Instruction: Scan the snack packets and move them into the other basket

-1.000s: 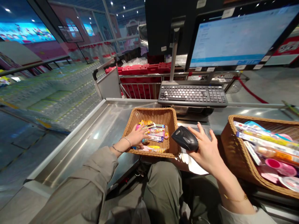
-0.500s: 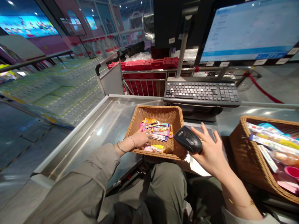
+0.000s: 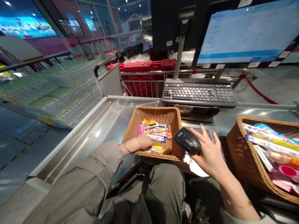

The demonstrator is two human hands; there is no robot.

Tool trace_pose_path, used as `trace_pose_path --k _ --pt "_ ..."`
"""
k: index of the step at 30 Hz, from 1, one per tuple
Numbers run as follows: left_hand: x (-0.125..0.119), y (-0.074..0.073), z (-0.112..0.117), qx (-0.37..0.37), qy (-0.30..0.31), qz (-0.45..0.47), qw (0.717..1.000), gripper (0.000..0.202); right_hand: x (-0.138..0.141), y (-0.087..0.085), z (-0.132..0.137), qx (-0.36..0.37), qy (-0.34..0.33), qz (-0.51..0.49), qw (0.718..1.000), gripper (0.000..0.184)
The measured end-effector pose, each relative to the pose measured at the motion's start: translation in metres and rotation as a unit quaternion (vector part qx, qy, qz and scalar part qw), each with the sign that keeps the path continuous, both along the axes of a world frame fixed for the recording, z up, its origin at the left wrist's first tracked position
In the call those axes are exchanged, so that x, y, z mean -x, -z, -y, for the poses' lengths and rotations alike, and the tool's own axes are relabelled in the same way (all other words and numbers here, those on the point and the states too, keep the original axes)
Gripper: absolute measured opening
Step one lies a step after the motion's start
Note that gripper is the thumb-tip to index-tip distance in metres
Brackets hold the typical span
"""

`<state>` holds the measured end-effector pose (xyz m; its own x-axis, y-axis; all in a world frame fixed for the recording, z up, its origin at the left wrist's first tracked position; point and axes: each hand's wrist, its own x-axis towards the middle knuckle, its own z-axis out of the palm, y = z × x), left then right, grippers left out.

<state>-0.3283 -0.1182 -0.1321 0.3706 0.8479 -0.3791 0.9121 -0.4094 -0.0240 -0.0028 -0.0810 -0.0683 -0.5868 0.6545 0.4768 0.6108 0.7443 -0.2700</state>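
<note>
My left hand (image 3: pixel 144 142) reaches over the near left side of a wicker basket (image 3: pixel 128 127). Its fingers are curled down among colourful packaged items (image 3: pixel 158 130), and their tips are hidden, so what they hold cannot be made out. A yellow-wrapped item (image 3: pixel 157 148) lies just right of these fingers, near the basket's front wall. In my right hand (image 3: pixel 209 152) is a black barcode scanner (image 3: pixel 187 141), its head over the basket's right rim. The thumb side and palm grip it while the other fingers stick out.
To the right stands a second wicker basket (image 3: pixel 243 161) full of packaged goods. Behind the steel counter (image 3: pixel 99 124) are a keyboard (image 3: pixel 198 93) and a monitor (image 3: pixel 243 34). Stacked bottles (image 3: pixel 58 90) stand at the left, beyond the counter edge.
My left hand has shifted slightly right and its spread fingers have curled together down among the items. My right hand still holds the barcode scanner in nearly the same place.
</note>
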Motion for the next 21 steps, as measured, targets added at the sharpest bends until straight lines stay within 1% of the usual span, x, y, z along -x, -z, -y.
trace_pose_path --k 2,4,7,10,14,17,19,21 --pt "-0.002 -0.002 0.0 0.031 0.006 -0.014 0.999 0.007 -0.001 0.001 0.0 -0.003 0.002 -0.001 1.0 0.023" --pt "-0.004 -0.008 -0.001 0.061 0.01 -0.025 0.998 0.009 -0.002 0.001 0.0 -0.006 0.005 -0.004 1.0 0.021" --pt "-0.005 -0.022 -0.005 0.085 0.007 -0.025 0.996 0.007 -0.003 0.0 0.0 -0.01 0.009 -0.008 1.0 0.023" --pt "-0.005 -0.04 -0.01 0.08 -0.009 -0.011 0.997 0.01 -0.005 0.0 -0.001 -0.01 0.01 -0.014 1.0 0.025" --pt "-0.01 -0.067 -0.015 0.017 -0.045 0.009 0.999 0.021 -0.008 0.0 -0.001 -0.011 0.017 -0.021 1.0 0.024" --pt "-0.015 -0.085 -0.016 -0.057 -0.063 0.061 0.994 0.03 -0.011 0.0 0.0 -0.01 0.023 -0.024 0.999 0.026" --pt "-0.019 -0.093 -0.016 -0.103 -0.081 0.101 0.986 0.036 -0.012 -0.001 0.0 -0.011 0.03 -0.028 0.999 0.027" --pt "-0.023 -0.098 -0.018 -0.142 -0.103 0.135 0.975 0.042 -0.014 -0.002 0.0 -0.009 0.039 -0.032 0.999 0.028"
